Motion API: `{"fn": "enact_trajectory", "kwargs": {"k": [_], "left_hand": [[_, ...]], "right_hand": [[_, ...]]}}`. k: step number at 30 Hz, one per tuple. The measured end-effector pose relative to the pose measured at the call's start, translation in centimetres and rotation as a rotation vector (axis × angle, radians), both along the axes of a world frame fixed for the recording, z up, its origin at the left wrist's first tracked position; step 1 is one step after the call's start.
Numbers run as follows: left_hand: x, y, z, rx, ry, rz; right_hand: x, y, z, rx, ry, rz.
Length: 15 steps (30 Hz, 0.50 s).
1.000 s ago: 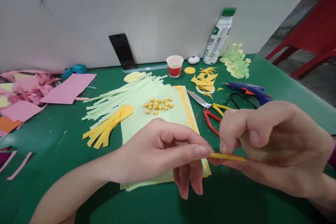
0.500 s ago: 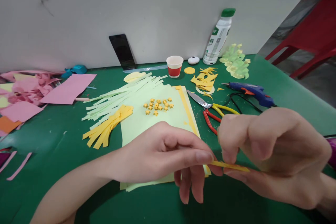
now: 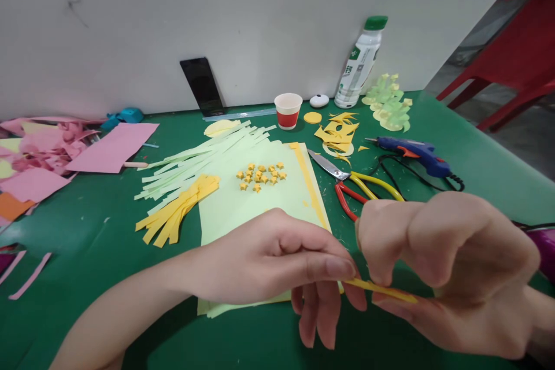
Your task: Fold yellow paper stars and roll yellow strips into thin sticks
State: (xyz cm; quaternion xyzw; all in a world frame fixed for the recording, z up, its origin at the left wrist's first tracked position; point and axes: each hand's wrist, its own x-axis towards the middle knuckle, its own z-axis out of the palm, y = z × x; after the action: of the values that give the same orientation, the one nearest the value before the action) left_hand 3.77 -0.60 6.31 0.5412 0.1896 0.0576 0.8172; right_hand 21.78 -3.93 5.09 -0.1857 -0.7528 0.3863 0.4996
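Observation:
Between my two hands stretches a yellow paper strip (image 3: 384,289). My left hand (image 3: 299,266) pinches its left end between thumb and forefinger, the other fingers hanging down. My right hand (image 3: 451,272) grips the strip further right, thumb beneath and curled fingers above. Part of the strip is hidden in the fingers. Beyond my hands, several small folded yellow paper stars (image 3: 260,175) lie on a pale green paper sheet (image 3: 234,225). A fan of yellow paper strips (image 3: 182,208) rests left of the stars, beside pale green fringed strips (image 3: 203,153).
Scissors (image 3: 333,167) and a blue glue gun (image 3: 416,153) with a black cord lie to the right. Along the wall stand a phone (image 3: 202,87), a paper cup (image 3: 288,111) and a bottle (image 3: 361,63). Pink paper (image 3: 115,147) and scraps cover the left; yellow scraps (image 3: 338,133) lie behind the scissors.
Both hands have lowered slightly, with the yellow strip still held between them. The strip now slopes down a little more to the right. The things on the table have not moved.

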Motion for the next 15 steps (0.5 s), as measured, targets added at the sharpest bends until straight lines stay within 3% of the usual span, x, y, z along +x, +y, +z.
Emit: {"fn": "enact_trajectory", "kwargs": {"k": [8, 15], "left_hand": [[-0.07, -0.12, 0.34, 0.069, -0.02, 0.032], [-0.16, -0.03, 0.4, 0.044, -0.038, 0.012]], "right_hand": [[0.32, -0.34, -0.43, -0.023, -0.007, -0.016], [0.05, -0.29, -0.78, -0.04, 0.086, 0.072]]}}
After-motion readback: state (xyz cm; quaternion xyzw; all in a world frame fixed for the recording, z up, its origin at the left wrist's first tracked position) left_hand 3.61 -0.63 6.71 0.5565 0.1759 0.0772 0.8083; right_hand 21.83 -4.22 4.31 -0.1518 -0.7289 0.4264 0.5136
